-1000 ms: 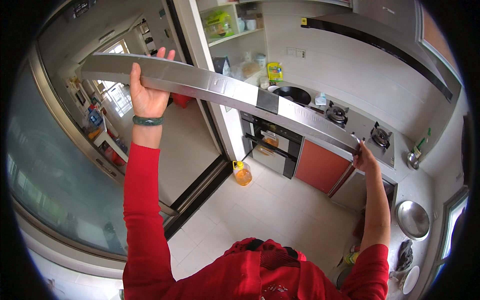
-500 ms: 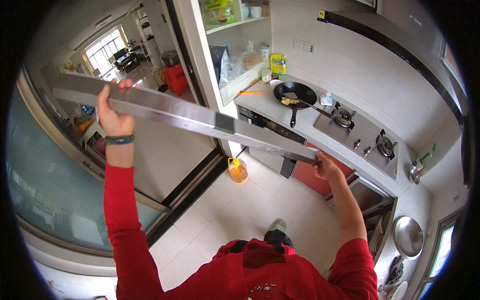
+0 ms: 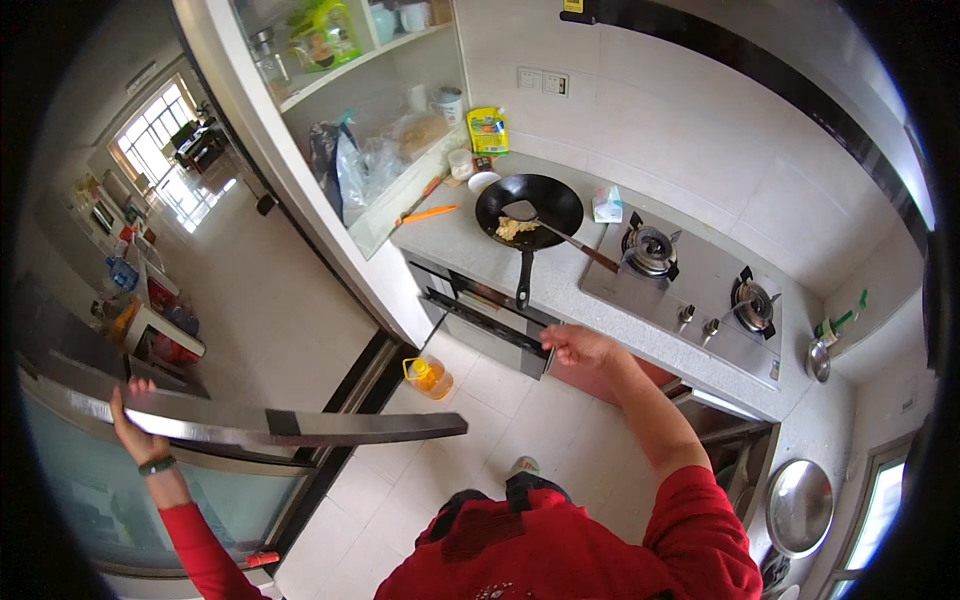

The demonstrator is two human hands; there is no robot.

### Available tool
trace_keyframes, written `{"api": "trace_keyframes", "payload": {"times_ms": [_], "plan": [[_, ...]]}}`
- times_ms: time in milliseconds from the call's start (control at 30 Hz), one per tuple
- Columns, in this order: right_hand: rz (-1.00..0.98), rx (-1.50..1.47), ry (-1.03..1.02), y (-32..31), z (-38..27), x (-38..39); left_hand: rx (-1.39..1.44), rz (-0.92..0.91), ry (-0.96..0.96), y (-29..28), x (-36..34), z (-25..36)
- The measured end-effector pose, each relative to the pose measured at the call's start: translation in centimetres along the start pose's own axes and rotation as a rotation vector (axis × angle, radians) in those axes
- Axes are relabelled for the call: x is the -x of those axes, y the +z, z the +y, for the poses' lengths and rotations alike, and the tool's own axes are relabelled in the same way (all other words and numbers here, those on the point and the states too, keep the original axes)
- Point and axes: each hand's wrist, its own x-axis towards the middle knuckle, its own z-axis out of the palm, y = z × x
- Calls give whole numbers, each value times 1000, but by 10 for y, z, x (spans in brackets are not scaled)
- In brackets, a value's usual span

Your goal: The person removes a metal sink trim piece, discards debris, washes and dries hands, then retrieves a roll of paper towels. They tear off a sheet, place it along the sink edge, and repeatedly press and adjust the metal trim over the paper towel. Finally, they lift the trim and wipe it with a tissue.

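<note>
My left hand is closed on a long, flat-sided silver strip with a dark band across it, gripping it near its left part. The strip lies nearly level at the lower left, its free end over the floor tiles. My right hand reaches below the counter edge, fingers curled at the right end of a black-edged drawer that stands partly pulled out. Above the drawer, a black wok sits on the counter, with yellowish food and a spatula in it.
A two-burner gas hob is set into the counter right of the wok. An oil jug stands on the floor by the sliding door track. Open shelves rise at the back left. A metal lid lies at the right.
My right hand has let go of the silver strip and moved to the drawer, which has come partly out. My left hand has lowered the strip leftward. The view has shifted toward the counter.
</note>
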Motion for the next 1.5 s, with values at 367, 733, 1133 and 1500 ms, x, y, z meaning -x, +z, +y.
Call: {"api": "trace_keyframes", "payload": {"times_ms": [367, 733, 1133, 1500], "plan": [[539, -159, -449, -156, -149, -90, -186, 50, 76, 12, -30, -72], [876, -150, -320, -269, -227, -213, -174, 9, -3, 34, -53, -126], [916, -193, -235, -333, -250, -265, -229, 222, 79, 82, -12, -174], [805, 372, -331, -352, -277, -203, -235, 136, 58, 114, -4, -189]]}}
